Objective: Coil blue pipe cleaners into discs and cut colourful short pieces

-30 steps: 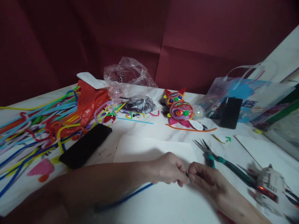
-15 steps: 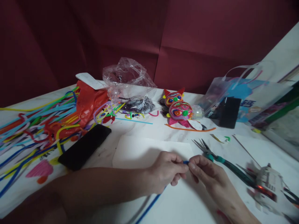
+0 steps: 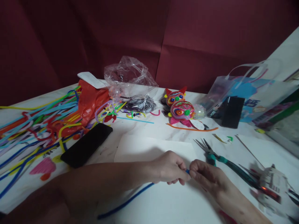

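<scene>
Head view: left hand pinches the blue stem; right hand pinches it just beside, short blue bit showing between the 2; both sit over the paper; stem's other length runs out from under the left forearm to a free end at lower left; pliers lie beyond the right hand, tips apart; white tool near their handles, orange light on; phone left of the paper; 2 toys behind it.

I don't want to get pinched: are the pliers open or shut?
Open. The pliers near the right hand have their metal tips spread apart, with a gap between.
</scene>
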Tool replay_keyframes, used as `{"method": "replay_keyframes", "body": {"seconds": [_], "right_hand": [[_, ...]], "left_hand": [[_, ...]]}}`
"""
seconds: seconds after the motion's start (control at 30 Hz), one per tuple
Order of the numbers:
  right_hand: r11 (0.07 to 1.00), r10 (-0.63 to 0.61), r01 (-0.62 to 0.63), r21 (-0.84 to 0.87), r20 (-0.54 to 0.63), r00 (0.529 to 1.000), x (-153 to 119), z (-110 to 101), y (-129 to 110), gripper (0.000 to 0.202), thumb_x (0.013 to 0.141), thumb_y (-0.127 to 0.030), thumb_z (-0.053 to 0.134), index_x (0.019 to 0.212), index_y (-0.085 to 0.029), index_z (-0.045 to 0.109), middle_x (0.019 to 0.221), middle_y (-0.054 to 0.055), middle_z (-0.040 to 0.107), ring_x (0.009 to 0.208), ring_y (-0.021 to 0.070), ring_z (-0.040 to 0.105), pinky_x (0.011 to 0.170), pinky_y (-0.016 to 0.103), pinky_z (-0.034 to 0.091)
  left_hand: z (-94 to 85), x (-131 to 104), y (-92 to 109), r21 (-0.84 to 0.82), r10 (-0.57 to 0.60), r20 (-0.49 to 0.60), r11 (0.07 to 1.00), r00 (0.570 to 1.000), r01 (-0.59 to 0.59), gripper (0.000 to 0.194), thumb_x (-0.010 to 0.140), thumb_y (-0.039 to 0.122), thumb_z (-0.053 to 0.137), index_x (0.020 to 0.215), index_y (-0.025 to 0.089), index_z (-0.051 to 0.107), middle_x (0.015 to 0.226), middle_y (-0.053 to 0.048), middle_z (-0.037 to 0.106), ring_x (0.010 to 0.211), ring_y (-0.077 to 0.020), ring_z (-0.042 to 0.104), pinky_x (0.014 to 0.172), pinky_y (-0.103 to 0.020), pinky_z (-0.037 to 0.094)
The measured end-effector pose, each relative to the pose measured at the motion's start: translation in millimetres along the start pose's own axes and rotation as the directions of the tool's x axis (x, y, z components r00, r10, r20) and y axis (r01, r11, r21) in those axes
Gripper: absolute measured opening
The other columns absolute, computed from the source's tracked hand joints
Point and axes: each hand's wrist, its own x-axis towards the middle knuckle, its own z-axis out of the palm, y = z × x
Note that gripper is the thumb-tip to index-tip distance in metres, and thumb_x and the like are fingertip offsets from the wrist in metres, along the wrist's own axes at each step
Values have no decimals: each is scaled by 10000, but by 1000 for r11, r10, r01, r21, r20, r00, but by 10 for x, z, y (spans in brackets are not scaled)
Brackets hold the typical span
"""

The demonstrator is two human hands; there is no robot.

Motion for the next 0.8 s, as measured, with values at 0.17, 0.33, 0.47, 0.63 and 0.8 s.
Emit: {"method": "replay_keyframes", "body": {"seconds": [0.17, 0.33, 0.47, 0.63, 0.8], "right_hand": [[996, -38, 56, -70, 232, 972, -21, 6, -34, 282, 863, -413, 435, 736, -187, 546, 728, 24, 576, 663, 161, 489, 594, 247, 373], [993, -41, 59, 103, -173, 984, 44, 25, 9, 348, 765, -518, 556, 697, -177, 547, 605, 3, 509, 532, 132, 406, 471, 235, 326], [978, -46, 90, 186, -229, 972, 60, 54, 7, 331, 743, -502, 603, 698, -178, 548, 586, 10, 529, 525, 135, 420, 474, 242, 351], [975, -45, 87, 203, -204, 978, 79, 57, 57, 361, 754, -516, 585, 659, -173, 530, 539, 19, 530, 505, 134, 409, 456, 245, 335], [983, -21, 49, 178, -157, 987, 88, 32, 81, 383, 780, -532, 541, 660, -168, 520, 547, 15, 529, 488, 117, 375, 428, 226, 288]], "left_hand": [[-33, -6, -35, 282, -82, 76, 958, 994, 58, 86, 572, 224, 565, 542, 169, 506, 451, 56, 477, 352, -57, 376, 330, -172, 237], [54, -14, 31, -243, 44, -140, 967, 989, -77, 93, 573, 163, 536, 524, 160, 457, 422, 56, 464, 310, -44, 338, 327, -198, 231], [149, -46, 48, -410, 40, -198, 904, 979, -120, 128, 595, 208, 529, 537, 160, 425, 455, 47, 489, 319, -45, 373, 334, -200, 262], [178, -71, 19, -475, 48, -167, 871, 985, -123, 141, 586, 209, 553, 548, 152, 430, 444, 47, 495, 315, -46, 388, 341, -202, 283], [103, -42, 46, -388, -5, -76, 921, 997, -25, 121, 610, 174, 560, 555, 139, 458, 461, 33, 512, 325, -50, 400, 340, -198, 292]]}}
